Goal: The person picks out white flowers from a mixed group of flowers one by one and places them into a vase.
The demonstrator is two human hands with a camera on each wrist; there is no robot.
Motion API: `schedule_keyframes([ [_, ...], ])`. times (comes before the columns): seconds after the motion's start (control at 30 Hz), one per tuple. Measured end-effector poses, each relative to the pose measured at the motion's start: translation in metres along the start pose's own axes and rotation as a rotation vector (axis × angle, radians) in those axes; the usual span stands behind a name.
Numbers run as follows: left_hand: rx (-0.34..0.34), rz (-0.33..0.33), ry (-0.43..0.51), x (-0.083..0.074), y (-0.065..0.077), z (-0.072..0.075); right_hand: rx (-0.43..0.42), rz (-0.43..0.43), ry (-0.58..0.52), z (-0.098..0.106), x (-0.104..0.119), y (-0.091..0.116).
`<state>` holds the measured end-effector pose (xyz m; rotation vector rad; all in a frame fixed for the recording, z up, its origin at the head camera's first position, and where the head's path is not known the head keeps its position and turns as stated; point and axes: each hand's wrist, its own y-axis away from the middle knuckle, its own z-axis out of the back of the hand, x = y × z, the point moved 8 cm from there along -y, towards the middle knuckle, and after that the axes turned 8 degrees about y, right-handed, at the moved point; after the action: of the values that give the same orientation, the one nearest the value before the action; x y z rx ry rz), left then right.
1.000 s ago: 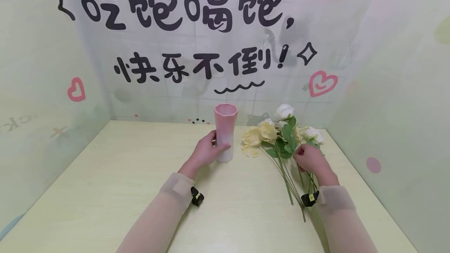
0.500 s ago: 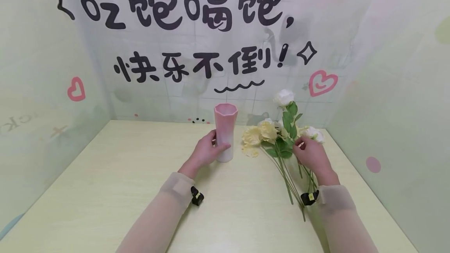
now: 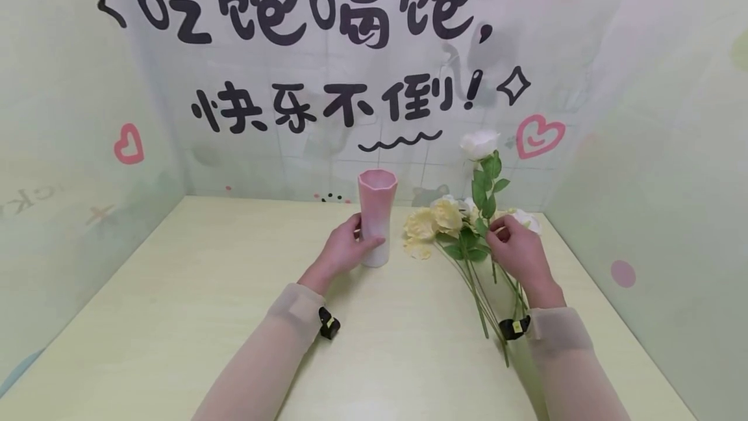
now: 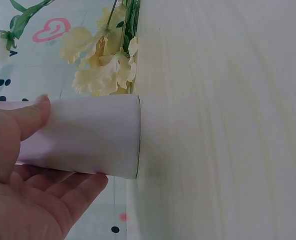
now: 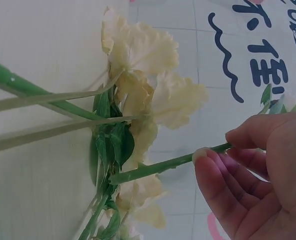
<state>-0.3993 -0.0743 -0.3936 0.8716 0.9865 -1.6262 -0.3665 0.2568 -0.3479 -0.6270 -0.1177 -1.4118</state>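
Observation:
A tall vase (image 3: 376, 213), pink at the top and fading to white, stands upright on the table. My left hand (image 3: 341, 249) grips it low on its left side, thumb across the front and fingers behind; the left wrist view shows its white base (image 4: 97, 135) at the table. My right hand (image 3: 517, 249) pinches the green stem (image 5: 173, 164) of a white flower (image 3: 480, 145) between thumb and fingers. That flower is raised upright, its leaves (image 3: 484, 184) above the hand. The stem's cut end points down over the other flowers in the right wrist view.
Yellow flowers (image 3: 435, 219) and another white flower (image 3: 528, 220) lie in a bunch on the table (image 3: 175, 317), right of the vase, long stems (image 3: 479, 304) running toward the front. Printed wall sheets (image 3: 280, 174) enclose the back and both sides.
My right hand has lifted the white flower up out of the bunch, its head rising against the back wall. My left hand and the vase have stayed in place.

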Motion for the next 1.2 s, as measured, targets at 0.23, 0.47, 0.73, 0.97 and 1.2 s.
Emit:
schedule_keyframes([
  [0.23,0.001,0.005,0.0,0.003,0.002,0.001,-0.001,0.022,-0.034,-0.004,0.01,0.0],
  [0.47,-0.006,0.003,-0.003,0.006,0.004,0.004,-0.005,0.04,-0.045,-0.006,0.017,0.0],
  [0.73,-0.013,0.001,-0.006,0.009,0.007,0.005,-0.013,0.081,-0.046,-0.011,0.023,0.0],
  [0.97,0.001,-0.011,0.008,0.008,-0.001,-0.002,-0.063,0.145,-0.032,-0.003,0.026,0.002],
  [1.2,-0.011,0.002,-0.017,0.006,-0.005,0.0,-0.078,0.169,-0.062,0.0,0.032,0.0],
])
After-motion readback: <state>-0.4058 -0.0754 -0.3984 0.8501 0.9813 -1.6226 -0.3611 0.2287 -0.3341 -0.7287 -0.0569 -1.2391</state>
